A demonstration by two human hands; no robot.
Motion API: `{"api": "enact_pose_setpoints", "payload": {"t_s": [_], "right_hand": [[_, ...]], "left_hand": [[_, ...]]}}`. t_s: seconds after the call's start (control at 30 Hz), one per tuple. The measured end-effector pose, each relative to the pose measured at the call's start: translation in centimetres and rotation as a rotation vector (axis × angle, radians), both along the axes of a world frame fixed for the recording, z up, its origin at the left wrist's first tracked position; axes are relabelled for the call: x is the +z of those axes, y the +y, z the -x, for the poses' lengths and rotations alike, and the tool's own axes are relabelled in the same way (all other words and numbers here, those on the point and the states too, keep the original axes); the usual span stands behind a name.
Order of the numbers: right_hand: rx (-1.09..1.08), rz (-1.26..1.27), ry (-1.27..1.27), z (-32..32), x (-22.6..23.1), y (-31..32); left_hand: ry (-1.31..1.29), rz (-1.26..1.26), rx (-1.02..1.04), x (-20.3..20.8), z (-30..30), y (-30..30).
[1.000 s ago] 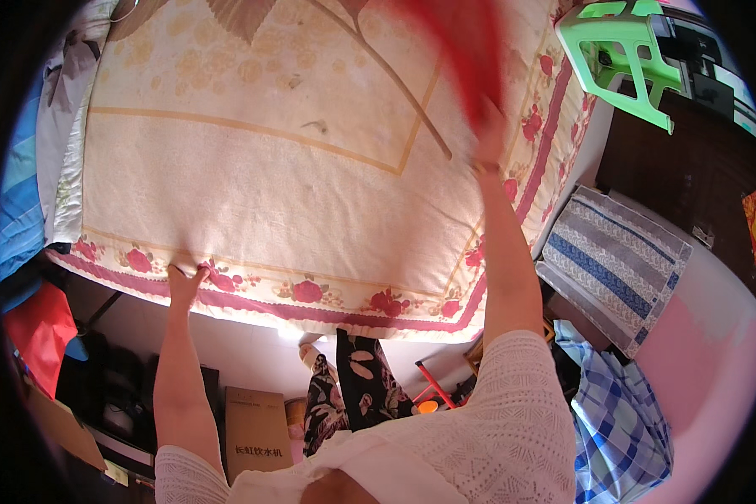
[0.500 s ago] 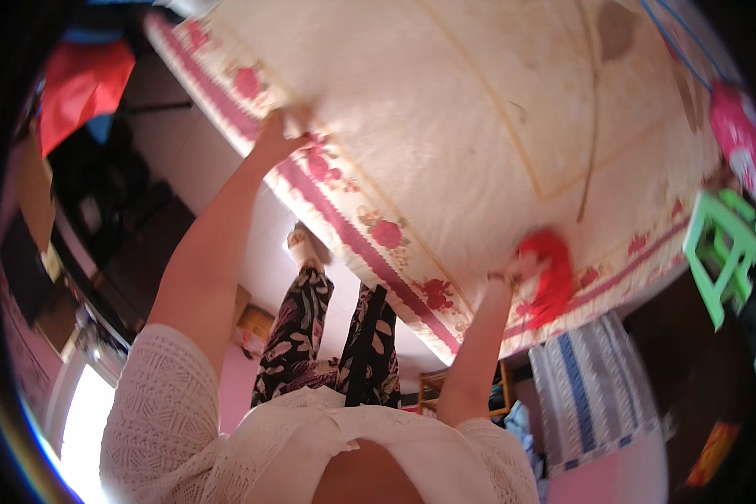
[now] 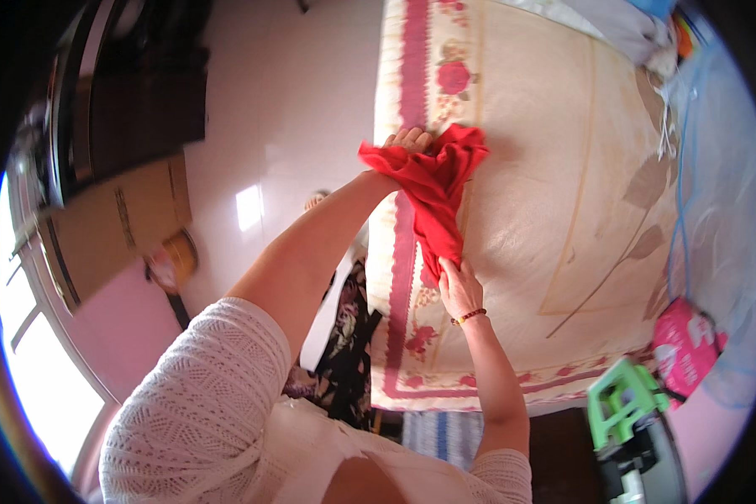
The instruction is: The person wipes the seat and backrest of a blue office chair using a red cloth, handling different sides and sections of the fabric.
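A crumpled red cloth [image 3: 435, 181] stretches along the near-left border of a flower-printed bed cover [image 3: 529, 185]. My right hand [image 3: 460, 290], with a beaded bracelet at its wrist, grips the cloth's lower, twisted end. At the cloth's upper end, my left hand [image 3: 409, 139] rests on the border of the cover. Its fingers lie stretched over the edge, while the cloth drapes across the back of the hand and wrist and hides part of them.
On the right stand a green plastic stool [image 3: 622, 403] and a pink bag [image 3: 687, 349]. Clear sheeting [image 3: 722, 193] hangs beyond the bed. Left of it are tiled floor [image 3: 252, 101], dark furniture [image 3: 151, 109] and a cardboard box [image 3: 118, 218]. Pale bedding [image 3: 596, 21] lies at the far end.
My view has turned left along the bed. The red cloth, earlier bunched at my right hand, now reaches my left hand too, and both hands are closer together.
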State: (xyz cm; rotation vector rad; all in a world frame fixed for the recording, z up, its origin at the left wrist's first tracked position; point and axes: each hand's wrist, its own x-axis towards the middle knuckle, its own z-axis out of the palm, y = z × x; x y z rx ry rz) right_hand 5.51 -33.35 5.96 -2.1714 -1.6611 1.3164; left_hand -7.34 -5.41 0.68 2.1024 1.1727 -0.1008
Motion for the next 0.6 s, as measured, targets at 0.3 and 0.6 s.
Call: {"api": "enact_pose_setpoints", "payload": {"t_s": [0.3, 0.6], "right_hand": [[0.161, -0.488, -0.305, 1.9, -0.8, 22.1], [0.191, -0.092, -0.302, 12.8, -3.1, 16.8]], "left_hand": [[0.264, 0.646, 0.322, 1.3, 24.9, -16.0], [0.187, 0.789, 1.054, 3.7, 36.8, -21.5]]}}
